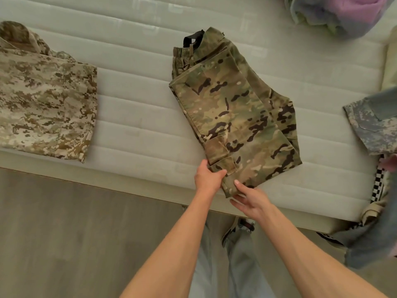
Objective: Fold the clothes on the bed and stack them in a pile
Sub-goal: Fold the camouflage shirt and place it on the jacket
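Camouflage trousers [234, 108] (folded) lie beyond both hands, left grip [207, 177] and right grip [249, 200] pinching their near corner.

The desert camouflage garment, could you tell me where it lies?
In the head view, the desert camouflage garment lies folded at the mattress's left end, apart from the green camouflage trousers.

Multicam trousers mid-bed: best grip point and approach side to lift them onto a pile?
Take the green camouflage trousers by the two near corners of the hem end, coming from the bed edge. That end points at the person, and the left hand and right hand already pinch it. The far waistband end is bulkier, with a black strap.
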